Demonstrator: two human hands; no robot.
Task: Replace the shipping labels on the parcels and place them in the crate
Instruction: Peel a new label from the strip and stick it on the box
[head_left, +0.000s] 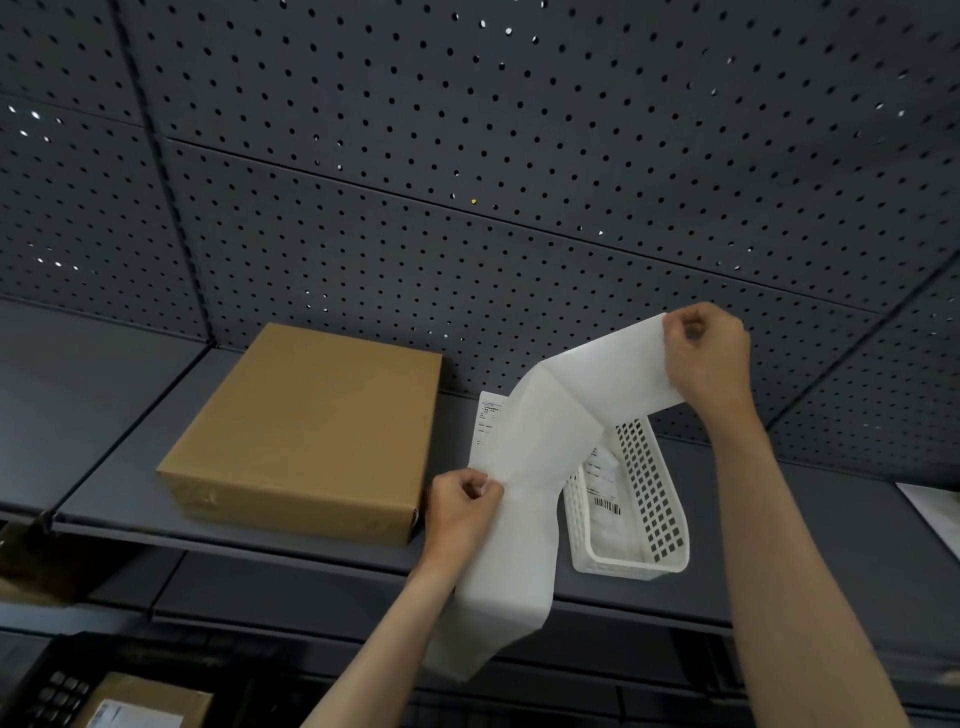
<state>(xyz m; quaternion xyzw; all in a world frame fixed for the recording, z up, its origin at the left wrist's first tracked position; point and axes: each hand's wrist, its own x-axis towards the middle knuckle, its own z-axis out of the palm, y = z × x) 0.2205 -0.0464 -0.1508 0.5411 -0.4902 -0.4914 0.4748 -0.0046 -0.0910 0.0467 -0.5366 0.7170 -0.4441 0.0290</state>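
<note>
The step in hand appears to be label preparation: a long white strip of label paper is held up between both hands above the grey shelf, and no label is yet on the brown parcel, whose visible top face is bare. The left hand pinches the strip at its left edge, fingers curled round the paper, just beside the parcel's near right corner. The right hand grips the strip's upper end, raised higher and further back, close to the perforated back panel. The strip runs folded between the two hands, and its lower length hangs down past the shelf edge. Both forearms reach upward from below, the right one extended further. The parcel lies flat on the shelf, to the left of the hands. A white perforated basket stands on the shelf behind the strip, with printed sheets bearing a barcode inside; another printed label lies flat on the shelf behind the strip. A second brown parcel with a label on it lies lower left. The next move, in my judgement, calls for separating one label from the strip, probably by peeling it off, then laying it squarely on the parcel's top.
</note>
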